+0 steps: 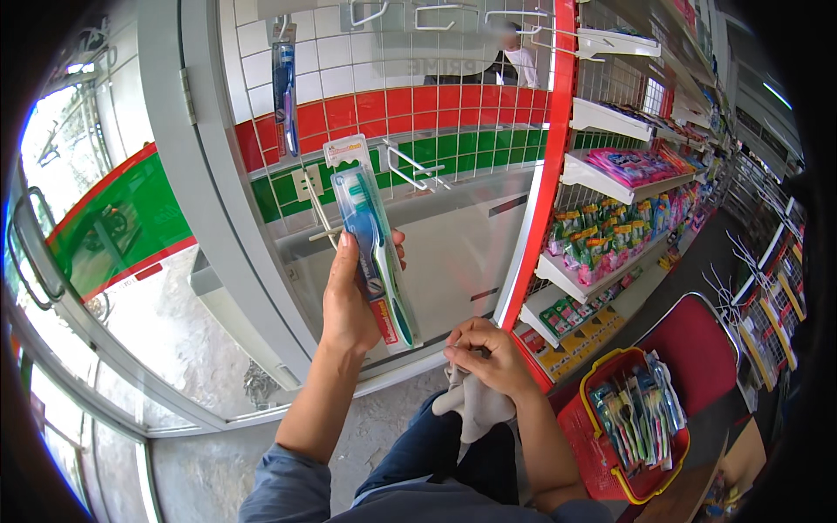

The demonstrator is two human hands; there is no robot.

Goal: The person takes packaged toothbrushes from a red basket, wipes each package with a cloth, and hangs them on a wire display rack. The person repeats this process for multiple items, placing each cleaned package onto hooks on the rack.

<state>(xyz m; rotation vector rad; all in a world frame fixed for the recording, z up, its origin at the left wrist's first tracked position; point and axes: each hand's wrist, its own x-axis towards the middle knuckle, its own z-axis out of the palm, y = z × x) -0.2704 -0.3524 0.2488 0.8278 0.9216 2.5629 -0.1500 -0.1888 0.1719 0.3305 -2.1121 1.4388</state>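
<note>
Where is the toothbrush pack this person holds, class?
In the head view, the toothbrush pack is left of centre in the left hand, right of the hanging blue pack and left of the red post.

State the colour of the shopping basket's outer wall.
Red: the shopping basket shows best in the head view.

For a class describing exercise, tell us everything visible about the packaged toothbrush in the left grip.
The packaged toothbrush is green and white, bristles uppermost, in a long, clear, plastic-looking blister with a pale hanging tab and blue and red card. It looks closed and leans left at the top before a wire grid. The left grip holds it, thumb on its left edge, fingertips past its right.
</note>
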